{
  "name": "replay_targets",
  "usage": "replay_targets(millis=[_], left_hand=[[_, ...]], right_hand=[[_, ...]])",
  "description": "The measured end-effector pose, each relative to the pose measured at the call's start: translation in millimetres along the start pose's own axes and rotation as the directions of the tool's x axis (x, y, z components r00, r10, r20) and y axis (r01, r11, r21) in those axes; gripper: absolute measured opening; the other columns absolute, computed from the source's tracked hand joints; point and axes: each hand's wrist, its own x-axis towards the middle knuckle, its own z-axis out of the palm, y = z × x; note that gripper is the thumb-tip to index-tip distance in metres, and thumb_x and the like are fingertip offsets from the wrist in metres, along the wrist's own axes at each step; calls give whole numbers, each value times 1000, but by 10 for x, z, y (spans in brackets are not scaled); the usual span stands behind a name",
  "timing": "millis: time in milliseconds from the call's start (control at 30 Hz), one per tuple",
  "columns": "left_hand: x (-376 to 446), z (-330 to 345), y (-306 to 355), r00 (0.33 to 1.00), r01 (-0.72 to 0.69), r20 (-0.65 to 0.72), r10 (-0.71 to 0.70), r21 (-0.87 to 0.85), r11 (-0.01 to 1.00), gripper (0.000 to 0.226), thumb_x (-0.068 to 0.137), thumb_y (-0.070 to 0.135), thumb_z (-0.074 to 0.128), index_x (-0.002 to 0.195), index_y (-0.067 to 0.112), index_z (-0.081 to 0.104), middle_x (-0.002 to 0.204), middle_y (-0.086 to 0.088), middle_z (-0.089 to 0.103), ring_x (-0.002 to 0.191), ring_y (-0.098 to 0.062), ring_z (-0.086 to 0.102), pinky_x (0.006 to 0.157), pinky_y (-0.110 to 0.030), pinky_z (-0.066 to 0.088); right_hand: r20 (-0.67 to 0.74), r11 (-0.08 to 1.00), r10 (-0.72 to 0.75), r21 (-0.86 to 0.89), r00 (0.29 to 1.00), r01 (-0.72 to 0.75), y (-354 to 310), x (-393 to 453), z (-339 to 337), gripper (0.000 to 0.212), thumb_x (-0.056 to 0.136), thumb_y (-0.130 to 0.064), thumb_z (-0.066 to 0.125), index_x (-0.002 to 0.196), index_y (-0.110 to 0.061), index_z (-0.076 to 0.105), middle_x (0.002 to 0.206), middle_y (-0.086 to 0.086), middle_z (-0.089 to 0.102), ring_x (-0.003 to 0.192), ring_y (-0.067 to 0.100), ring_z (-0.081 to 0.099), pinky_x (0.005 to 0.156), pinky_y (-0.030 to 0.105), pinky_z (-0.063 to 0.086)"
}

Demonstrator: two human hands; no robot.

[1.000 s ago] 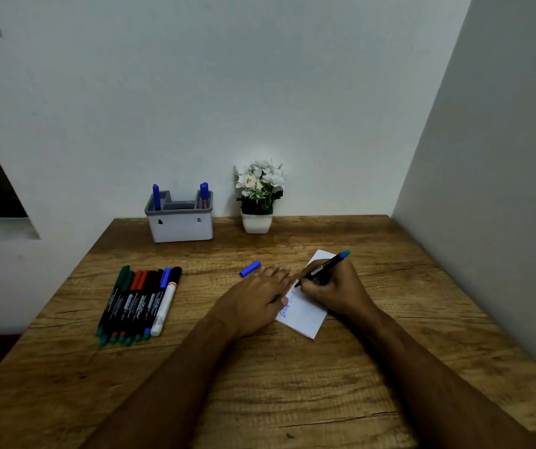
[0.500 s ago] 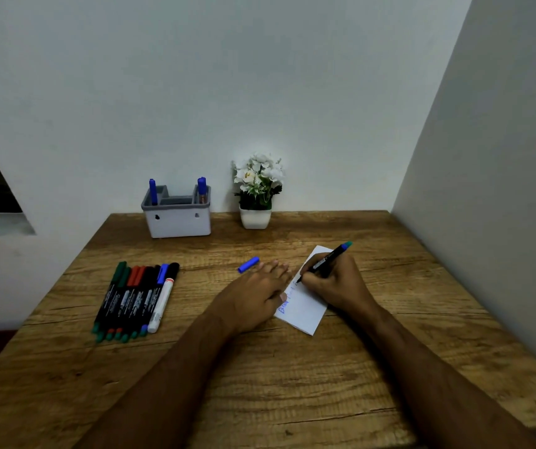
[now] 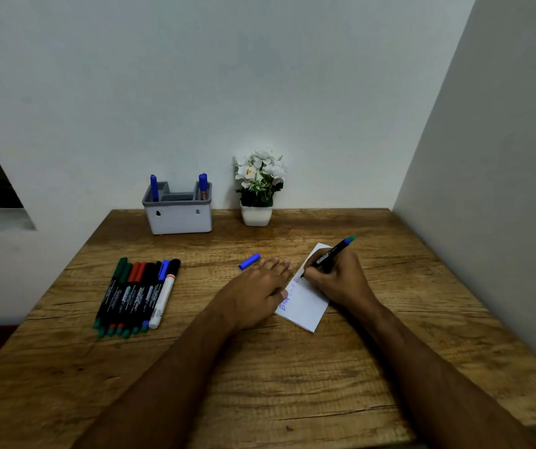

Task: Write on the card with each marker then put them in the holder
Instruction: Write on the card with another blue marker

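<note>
So the right hand (image 3: 338, 280) has its fingers pinched around a blue marker (image 3: 328, 256), tip down on the white card (image 3: 305, 303) near the card's left edge, with a bit of blue writing already showing further down that edge. The marker's long axis slants up and away to the right, tail end pointing toward the side wall. The left hand (image 3: 260, 286) lies flat with fingers straight and together, pressing the card's left edge so it doesn't slide on the wooden table (image 3: 260, 384).

The bit that matters for what's next, I reckon: the loose blue cap (image 3: 250, 261) sits on the table just beyond the left hand's fingertips, lying at a slant — so the left hand is way closer to it than the right. Capping probably means the left grabs it while the right brings the marker over.

The holder (image 3: 177, 215) is at the back of the table against the wall, to the left of both hands, with two blue markers (image 3: 154, 187) already standing in its outer compartments. It's a reach forward and left from the card. The row of unused markers (image 3: 137, 293) lies side by side well off to the left, caps pointing away, nearer the left hand too. There's a small pot of white flowers (image 3: 258, 186) just right of the holder — something to avoid bumping.
</note>
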Motion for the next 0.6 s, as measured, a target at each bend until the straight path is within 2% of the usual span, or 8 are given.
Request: replay_targets(millis=[200, 400, 500, 600], left_hand=[[2, 10, -11, 1000, 8, 4, -8, 3, 1000, 55, 105, 33, 36, 156, 20, 21, 164, 3, 16, 151, -10, 6, 119, -26, 2], [-7, 4, 0, 1000, 2, -11, -2, -1, 1000, 55, 105, 32, 37, 156, 21, 21, 164, 3, 17, 151, -11, 8, 117, -24, 2], [-4, 8, -15, 1000, 2, -3, -2, -10, 1000, 55, 105, 32, 36, 156, 21, 22, 164, 3, 17, 151, -11, 8, 121, -28, 5], [-4, 8, -10, 1000, -1, 6, 1, -8, 1000, 55, 105, 32, 36, 156, 20, 22, 164, 2, 17, 151, -11, 7, 122, -30, 6]], right_hand=[[-46, 1000, 14, 19, 999, -13, -2, 5, -5, 12, 84, -3, 70, 77, -11, 76, 75, -1, 75, 68, 9, 72, 58, 24, 55], [-25, 1000, 23, 15, 999, -23, 15, 1, -3, 12, 84, -5, 71, 77, -14, 75, 75, -1, 75, 68, 10, 72, 57, 24, 53], [-20, 1000, 20, 23, 1000, -20, 2, 9, 9, 11, 84, -5, 70, 78, -13, 75, 76, 0, 75, 69, 11, 72, 57, 25, 53], [-35, 999, 37, 19, 999, -36, -3, 7, 12, 12, 84, -5, 71, 76, -13, 74, 74, -1, 73, 66, 8, 69, 54, 20, 49]])
